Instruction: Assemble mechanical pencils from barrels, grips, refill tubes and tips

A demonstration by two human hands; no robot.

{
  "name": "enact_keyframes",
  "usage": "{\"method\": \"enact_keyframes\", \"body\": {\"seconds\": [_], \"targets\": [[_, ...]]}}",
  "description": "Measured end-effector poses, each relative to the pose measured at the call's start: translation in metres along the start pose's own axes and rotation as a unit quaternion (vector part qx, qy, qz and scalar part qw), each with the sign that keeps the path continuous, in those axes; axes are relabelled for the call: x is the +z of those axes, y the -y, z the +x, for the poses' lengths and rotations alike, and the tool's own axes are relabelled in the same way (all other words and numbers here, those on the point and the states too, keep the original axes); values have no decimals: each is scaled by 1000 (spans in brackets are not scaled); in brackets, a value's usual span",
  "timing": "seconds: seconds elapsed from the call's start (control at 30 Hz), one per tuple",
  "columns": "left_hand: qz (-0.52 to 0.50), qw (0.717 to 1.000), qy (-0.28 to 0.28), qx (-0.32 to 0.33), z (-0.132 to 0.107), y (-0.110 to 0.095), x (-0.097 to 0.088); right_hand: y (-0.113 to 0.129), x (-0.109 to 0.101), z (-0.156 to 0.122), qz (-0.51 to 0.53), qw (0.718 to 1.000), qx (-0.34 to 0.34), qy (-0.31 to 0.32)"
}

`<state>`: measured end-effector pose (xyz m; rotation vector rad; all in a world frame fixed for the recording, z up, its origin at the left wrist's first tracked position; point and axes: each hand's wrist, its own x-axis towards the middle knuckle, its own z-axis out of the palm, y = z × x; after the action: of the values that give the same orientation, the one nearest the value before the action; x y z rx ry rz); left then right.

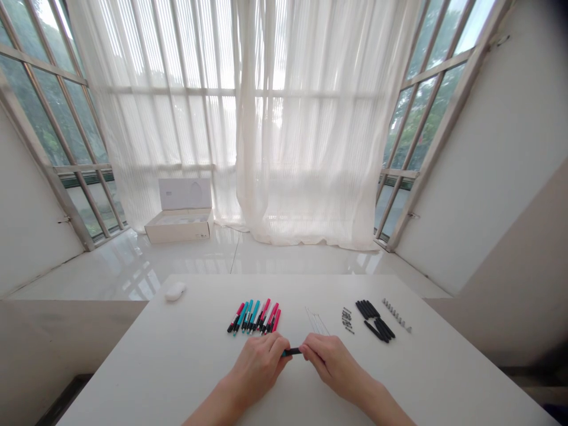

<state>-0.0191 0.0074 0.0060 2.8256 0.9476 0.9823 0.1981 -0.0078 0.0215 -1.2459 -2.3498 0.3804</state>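
The left hand point(256, 365) and right hand point(332, 362) close together on a slim black pen barrel with a teal end point(291, 352), gripping it from either side above a white table point(133, 367). Beyond lie fanned pink and teal pens point(255, 316), thin metal rods point(316, 320) and matte black barrels point(375, 320).

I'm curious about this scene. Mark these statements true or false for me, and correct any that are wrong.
1. The left hand and right hand hold one dark pen between them. True.
2. Pink and teal pens lie side by side on the white table. True.
3. A white box stands open on the table. False: the open white box is on the floor near the curtains.
4. Thin rods lie left of the pink and teal pens. False: the thin rods lie to their right.
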Motion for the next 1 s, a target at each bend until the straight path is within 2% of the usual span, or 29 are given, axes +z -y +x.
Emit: {"method": "enact_keyframes", "body": {"seconds": [0.17,0.5,0.73,1.0], "targets": [[-5,1000,-12,-13,-1,-1,-1,-2,3,2,20,1000,5,-10],[59,998,-33,2,0,1,5,-3,3,1,58,998,-1,-39],[33,999,-7,-9,-1,-2,2,2,0,1,74,996,44,-39],[14,998,43,-34,-4,0,2,-1,4,3,98,994,36,-29]]}}
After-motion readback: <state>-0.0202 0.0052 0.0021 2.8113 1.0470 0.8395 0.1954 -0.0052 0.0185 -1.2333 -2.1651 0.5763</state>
